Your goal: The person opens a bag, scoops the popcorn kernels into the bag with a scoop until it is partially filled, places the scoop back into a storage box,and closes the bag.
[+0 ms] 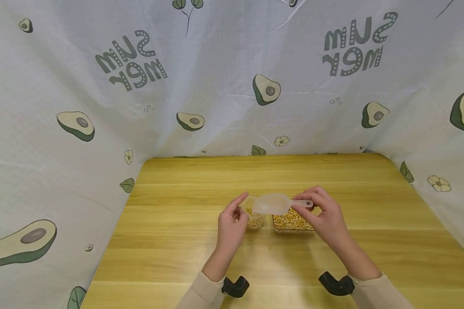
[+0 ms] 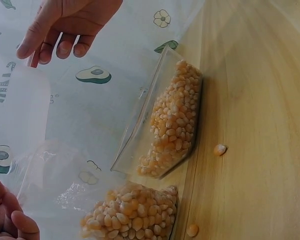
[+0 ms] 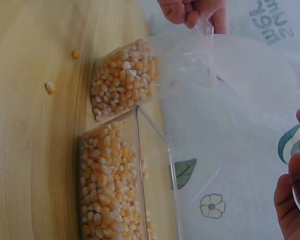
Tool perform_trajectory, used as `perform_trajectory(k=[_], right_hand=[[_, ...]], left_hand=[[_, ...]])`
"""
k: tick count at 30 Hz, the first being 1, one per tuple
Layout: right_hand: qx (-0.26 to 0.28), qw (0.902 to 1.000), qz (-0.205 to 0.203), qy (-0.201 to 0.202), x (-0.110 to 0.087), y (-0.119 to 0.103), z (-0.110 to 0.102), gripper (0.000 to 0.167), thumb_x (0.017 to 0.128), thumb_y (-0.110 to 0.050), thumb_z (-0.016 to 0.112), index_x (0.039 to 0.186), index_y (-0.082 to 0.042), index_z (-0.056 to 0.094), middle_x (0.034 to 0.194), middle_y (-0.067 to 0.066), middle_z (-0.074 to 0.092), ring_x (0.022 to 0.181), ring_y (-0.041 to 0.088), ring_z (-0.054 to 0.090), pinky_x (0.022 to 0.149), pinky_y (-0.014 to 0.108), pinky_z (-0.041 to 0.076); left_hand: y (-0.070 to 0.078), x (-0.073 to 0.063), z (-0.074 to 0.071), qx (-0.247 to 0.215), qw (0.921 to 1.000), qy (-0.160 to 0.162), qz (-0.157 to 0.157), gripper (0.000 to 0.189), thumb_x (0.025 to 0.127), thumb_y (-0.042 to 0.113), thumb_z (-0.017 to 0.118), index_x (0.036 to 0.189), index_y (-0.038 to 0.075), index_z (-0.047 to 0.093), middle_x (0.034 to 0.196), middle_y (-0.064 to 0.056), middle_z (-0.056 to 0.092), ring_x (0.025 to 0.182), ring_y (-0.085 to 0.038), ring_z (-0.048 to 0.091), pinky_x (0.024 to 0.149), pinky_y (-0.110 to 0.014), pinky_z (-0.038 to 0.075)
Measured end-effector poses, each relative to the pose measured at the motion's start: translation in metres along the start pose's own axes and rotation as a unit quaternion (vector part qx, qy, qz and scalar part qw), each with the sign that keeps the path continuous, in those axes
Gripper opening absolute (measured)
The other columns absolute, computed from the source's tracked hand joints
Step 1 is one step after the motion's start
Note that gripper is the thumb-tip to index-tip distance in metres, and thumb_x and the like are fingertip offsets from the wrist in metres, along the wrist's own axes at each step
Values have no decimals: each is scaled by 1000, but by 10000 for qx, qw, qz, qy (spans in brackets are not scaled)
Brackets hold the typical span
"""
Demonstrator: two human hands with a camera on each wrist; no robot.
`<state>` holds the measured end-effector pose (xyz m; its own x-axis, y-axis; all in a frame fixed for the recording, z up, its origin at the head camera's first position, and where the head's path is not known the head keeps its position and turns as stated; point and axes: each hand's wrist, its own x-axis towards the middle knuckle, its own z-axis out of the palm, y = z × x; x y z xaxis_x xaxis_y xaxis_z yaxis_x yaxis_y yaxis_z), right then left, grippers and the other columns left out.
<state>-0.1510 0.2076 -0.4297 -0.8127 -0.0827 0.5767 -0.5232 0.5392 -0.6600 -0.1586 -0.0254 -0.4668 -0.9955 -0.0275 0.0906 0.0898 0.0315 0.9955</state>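
Note:
My left hand pinches the upper edge of a clear plastic bag, which stands on the table with corn kernels filling its lower part. In my right hand is the handle of a translucent white scoop, gripped between thumb and fingers. The scoop lies roughly level in the head view, its front end at the bag's open mouth. Just right of the bag, partly below the scoop and right hand, sits a clear rectangular container holding many more kernels.
Loose corn kernels lie on the wooden table on the near side of the bag and container. A white curtain printed with avocados hangs behind the table and along both sides. Each wrist wears a black mount.

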Motion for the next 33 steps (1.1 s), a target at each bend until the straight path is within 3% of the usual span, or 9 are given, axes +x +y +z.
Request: perform_trajectory(k=[5, 16, 26, 30, 33], right_hand=[[41, 9999, -103, 99, -2, 2, 1, 33, 71, 12, 80, 92, -12, 75, 91, 3, 60, 76, 2, 49, 65, 15, 42], [-208, 9993, -302, 50, -6, 6, -2, 33, 68, 11, 83, 90, -13, 75, 89, 0, 61, 75, 1, 49, 65, 14, 44], [-311, 9982, -460, 211, -13, 15, -2, 36, 65, 16, 80, 90, -8, 76, 85, 5, 65, 73, 0, 52, 66, 8, 43], [-401, 9975, -500, 297, -16, 18, -4, 37, 65, 18, 78, 93, -6, 76, 84, 6, 67, 70, -1, 52, 65, 8, 42], [-447, 9976, -421, 334, -18, 19, -6, 37, 68, 17, 78, 96, -7, 77, 84, 4, 67, 70, -2, 52, 65, 8, 42]], left_hand=[[1, 0, 1, -31, 10000, -6, 12, 52, 95, -3, 48, 127, 33, 68, 99, -23, 56, 61, -5, 38, 49, -15, 29], [1, -1, 1, -61, 10000, -33, 42, 52, 94, -4, 49, 127, 32, 68, 107, -21, 59, 60, -5, 39, 48, -15, 29], [1, -2, 1, 2, 10000, -9, 60, 53, 93, -4, 48, 127, 32, 68, 94, -16, 55, 58, -5, 37, 47, -15, 28], [0, -1, 1, 0, 10000, -11, 96, 54, 92, -5, 48, 128, 30, 68, 101, -22, 58, 58, -5, 37, 47, -15, 28], [1, -1, 1, 78, 9997, -15, 240, 51, 93, -6, 47, 127, 25, 70, 120, -15, 66, 73, -6, 52, 52, -15, 32]])
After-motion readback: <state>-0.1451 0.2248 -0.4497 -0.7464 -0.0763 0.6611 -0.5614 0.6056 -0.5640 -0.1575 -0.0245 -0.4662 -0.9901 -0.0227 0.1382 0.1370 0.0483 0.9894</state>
